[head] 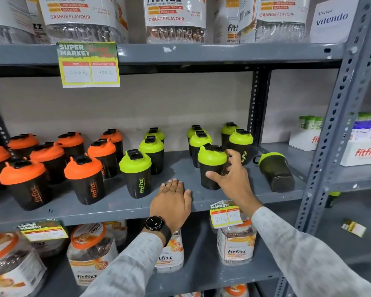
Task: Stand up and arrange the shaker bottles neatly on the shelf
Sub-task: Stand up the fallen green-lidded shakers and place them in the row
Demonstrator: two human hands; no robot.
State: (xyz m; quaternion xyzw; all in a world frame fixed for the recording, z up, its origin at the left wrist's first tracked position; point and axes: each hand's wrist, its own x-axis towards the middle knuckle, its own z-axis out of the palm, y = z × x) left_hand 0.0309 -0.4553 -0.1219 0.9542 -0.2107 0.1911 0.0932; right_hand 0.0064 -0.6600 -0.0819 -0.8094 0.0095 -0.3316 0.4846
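Black shaker bottles stand on the grey middle shelf (120, 207). Several with orange lids (84, 179) fill the left side. Several with green lids (136, 172) stand in the middle and at the right. My right hand (230, 176) wraps around an upright green-lidded shaker (210, 166), thumb on its front. My left hand (171, 202) lies flat, palm down, on the shelf's front edge and holds nothing; a black watch sits on that wrist. One green-lidded shaker (275, 171) lies on its side at the right end of the shelf.
Clear jars with orange-flavour labels (176, 18) fill the shelf above. Lower jars with orange lids (90, 251) sit on the shelf below. Price tags (88, 65) hang from shelf edges. A perforated grey upright (330, 129) bounds the right side, with white boxes (364, 152) beyond it.
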